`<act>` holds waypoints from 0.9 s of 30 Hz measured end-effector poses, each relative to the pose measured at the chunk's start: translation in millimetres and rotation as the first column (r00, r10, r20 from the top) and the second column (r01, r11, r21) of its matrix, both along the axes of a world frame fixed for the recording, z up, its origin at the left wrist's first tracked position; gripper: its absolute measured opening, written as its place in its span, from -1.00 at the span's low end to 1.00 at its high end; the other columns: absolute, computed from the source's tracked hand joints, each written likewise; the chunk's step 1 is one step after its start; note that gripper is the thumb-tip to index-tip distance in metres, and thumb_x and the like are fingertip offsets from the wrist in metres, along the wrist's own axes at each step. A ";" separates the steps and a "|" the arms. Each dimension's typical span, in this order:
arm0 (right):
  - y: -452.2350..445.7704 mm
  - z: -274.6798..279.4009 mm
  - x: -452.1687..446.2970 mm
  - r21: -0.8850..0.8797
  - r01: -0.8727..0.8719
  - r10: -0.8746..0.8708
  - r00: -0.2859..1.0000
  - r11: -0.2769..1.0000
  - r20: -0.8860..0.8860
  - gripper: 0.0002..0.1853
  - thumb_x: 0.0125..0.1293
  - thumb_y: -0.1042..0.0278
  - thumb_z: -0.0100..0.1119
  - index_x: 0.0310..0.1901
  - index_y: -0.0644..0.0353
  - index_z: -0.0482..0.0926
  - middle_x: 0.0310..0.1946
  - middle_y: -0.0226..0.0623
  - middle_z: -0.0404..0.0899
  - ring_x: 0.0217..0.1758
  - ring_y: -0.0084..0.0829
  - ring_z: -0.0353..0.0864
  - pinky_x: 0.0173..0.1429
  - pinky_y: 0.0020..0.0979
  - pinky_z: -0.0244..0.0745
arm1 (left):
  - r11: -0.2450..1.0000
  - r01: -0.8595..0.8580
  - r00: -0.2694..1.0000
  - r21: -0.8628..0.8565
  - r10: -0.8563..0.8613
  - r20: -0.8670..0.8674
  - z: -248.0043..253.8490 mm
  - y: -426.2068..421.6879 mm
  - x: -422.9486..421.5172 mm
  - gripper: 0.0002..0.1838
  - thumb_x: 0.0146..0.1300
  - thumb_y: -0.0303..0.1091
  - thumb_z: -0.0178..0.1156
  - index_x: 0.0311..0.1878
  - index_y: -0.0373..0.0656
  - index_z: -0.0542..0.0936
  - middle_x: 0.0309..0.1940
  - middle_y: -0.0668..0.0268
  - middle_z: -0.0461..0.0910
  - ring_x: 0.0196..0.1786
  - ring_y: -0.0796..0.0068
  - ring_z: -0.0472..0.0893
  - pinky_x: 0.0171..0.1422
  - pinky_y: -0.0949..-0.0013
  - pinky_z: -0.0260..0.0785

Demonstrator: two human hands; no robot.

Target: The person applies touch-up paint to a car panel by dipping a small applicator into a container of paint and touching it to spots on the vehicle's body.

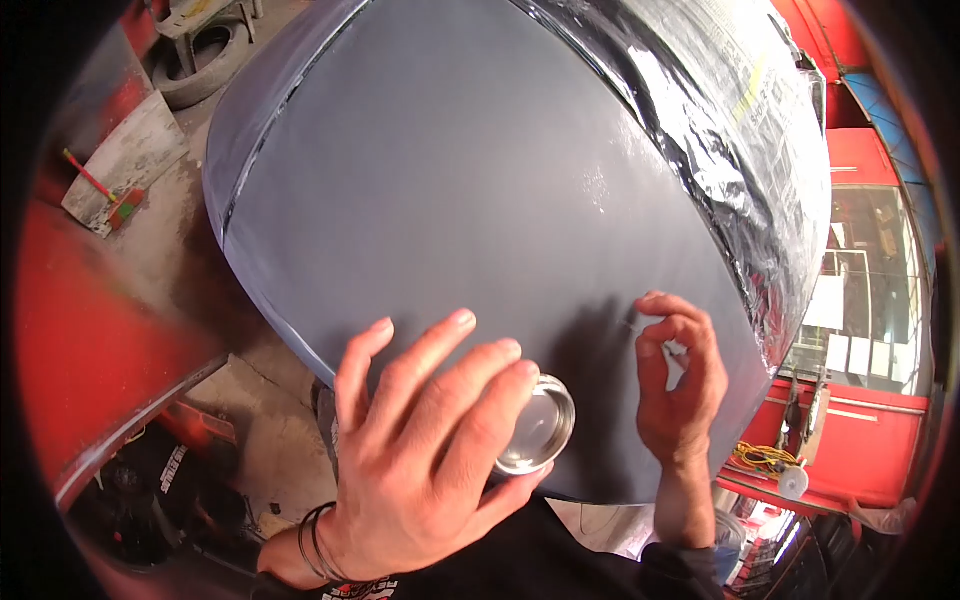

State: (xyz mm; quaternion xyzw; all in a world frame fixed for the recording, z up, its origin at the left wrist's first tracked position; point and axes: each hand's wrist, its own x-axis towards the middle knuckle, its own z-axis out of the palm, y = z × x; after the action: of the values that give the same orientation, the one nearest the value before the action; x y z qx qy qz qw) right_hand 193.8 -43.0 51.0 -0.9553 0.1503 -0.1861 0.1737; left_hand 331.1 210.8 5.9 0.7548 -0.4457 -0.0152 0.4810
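Observation:
A small round metal tin or lid with a shiny rim is held between the thumb and index finger of my left hand; the other fingers of that hand are spread. My right hand is raised over the right part of the grey car hood, its fingers curled toward the thumb. Whether something small sits between those fingertips is too unclear to tell. Both hands cast shadows on the hood. A few glossy specks show on its upper right part.
Clear plastic sheeting covers the windshield side. A red vehicle stands at the right, and a red panel at the left. A tire and a broom lie at the upper left. Yellow cord hangs at the lower right.

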 end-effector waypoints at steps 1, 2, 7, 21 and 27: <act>5.6 -5.2 -0.4 -0.008 0.016 -0.017 1.000 1.000 -0.018 -0.78 0.49 0.72 0.40 0.04 0.22 0.67 0.23 -0.09 0.88 0.33 -0.04 0.87 0.30 -0.12 0.81 | 1.000 0.011 1.000 -0.002 -0.011 -0.004 -0.6 5.1 5.0 -0.22 0.11 -0.12 0.80 0.39 -0.16 0.75 0.38 0.17 0.80 0.54 -0.10 0.70 0.76 -0.43 0.23; 11.1 -10.4 -1.2 -0.013 0.035 -0.035 0.999 0.999 -0.041 -0.80 0.52 0.73 0.37 0.03 0.23 0.66 0.25 -0.07 0.88 0.35 -0.01 0.85 0.42 -0.06 0.78 | 1.000 0.024 1.000 -0.001 -0.024 -0.011 -1.7 9.7 10.8 -0.22 0.11 -0.11 0.80 0.39 -0.16 0.75 0.38 0.18 0.80 0.54 -0.10 0.71 0.75 -0.44 0.23; 42.1 -24.6 3.2 -0.053 0.133 -0.136 0.989 0.990 -0.061 -0.79 0.61 0.73 0.27 0.11 0.21 0.58 0.33 -0.01 0.85 0.49 0.09 0.81 0.56 0.05 0.70 | 0.996 0.091 0.993 -0.021 -0.092 -0.080 -10.9 26.1 44.0 -0.20 0.07 -0.13 0.80 0.40 -0.16 0.75 0.37 0.18 0.80 0.53 -0.12 0.71 0.74 -0.48 0.22; 101.5 -22.8 31.8 0.047 0.232 -0.232 0.973 0.972 0.005 -0.76 0.45 0.75 0.44 0.02 0.23 0.69 0.28 -0.05 0.89 0.41 -0.04 0.87 0.37 -0.15 0.81 | 0.979 0.199 0.979 0.042 -0.198 -0.044 -14.4 49.8 88.1 -0.17 0.09 -0.19 0.80 0.45 -0.17 0.71 0.41 0.16 0.78 0.58 -0.13 0.68 0.77 -0.45 0.22; 129.3 -3.4 43.8 -0.042 0.226 -0.224 0.973 0.973 0.051 -0.74 0.26 0.74 0.58 -0.12 0.19 0.76 0.29 -0.09 0.89 0.48 0.09 0.84 0.43 -0.07 0.80 | 0.975 0.213 0.977 0.056 -0.212 -0.023 -19.5 42.6 89.0 -0.16 0.09 -0.21 0.79 0.47 -0.14 0.71 0.41 0.18 0.78 0.62 -0.09 0.66 0.82 -0.36 0.18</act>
State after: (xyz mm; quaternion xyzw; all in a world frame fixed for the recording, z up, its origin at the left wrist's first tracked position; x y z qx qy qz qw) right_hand 237.5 86.2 47.6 -0.9315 0.2492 -0.2299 0.1321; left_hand 420.2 253.4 -13.6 0.7164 -0.5192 -0.0858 0.4581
